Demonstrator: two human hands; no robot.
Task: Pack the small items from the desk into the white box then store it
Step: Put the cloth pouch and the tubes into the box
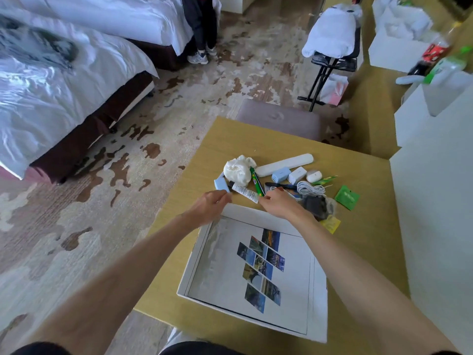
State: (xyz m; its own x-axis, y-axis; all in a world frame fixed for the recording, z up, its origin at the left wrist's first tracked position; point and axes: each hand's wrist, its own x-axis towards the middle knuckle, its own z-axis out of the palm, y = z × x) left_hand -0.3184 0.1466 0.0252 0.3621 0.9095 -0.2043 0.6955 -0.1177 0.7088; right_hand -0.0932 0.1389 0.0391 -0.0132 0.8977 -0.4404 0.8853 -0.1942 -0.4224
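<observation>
The open white box (190,262) lies on the near part of the wooden desk (363,242), with a printed photo sheet (261,272) inside. Beyond its far rim is a pile of small items: a blue block (220,185), a white pouch (236,170), a white tube (245,192), a green pen (256,181), a long white case (284,164), chargers (288,175), a coiled white cable (310,188), a green sachet (347,197). My left hand (210,206) reaches over the rim, fingertips at the blue block. My right hand (277,204) has curled fingers pinching the tube's near end.
A padded stool (279,119) stands at the desk's far edge. White cabinets (435,190) border the right side. Two beds (58,93) are at the left, and a person's legs (201,29) stand between them. A luggage rack with towels (332,44) is behind.
</observation>
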